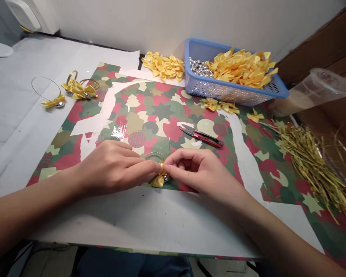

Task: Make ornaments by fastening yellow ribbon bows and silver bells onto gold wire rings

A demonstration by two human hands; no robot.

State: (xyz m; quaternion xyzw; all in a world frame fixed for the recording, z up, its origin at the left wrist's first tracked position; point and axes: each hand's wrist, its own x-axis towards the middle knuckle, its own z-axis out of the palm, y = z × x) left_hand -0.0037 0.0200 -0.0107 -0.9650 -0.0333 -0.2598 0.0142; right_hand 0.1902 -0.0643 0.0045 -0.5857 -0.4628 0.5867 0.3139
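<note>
Near the front of the table, my left hand [121, 167] is closed on a yellow ribbon bow [158, 181], fingertips pressed at its middle. My right hand [194, 165] pinches at the same spot from the other side; thumb and forefinger meet at the bow's knot. A silver bell [166, 177] shows under the right fingertips. Behind the bow rises a thin gold wire loop [155, 154], and another wire end stands up beside the right forefinger. How the wire passes through the knot is hidden by my fingers.
Thread snips [202, 135] lie just beyond my right hand. A blue basket [233, 90] holds yellow bows and silver bells. Bows with bells and wire loops [82, 90] sit at the left. Gold wire ties [311, 165] and a plastic cup [311, 92] are at the right.
</note>
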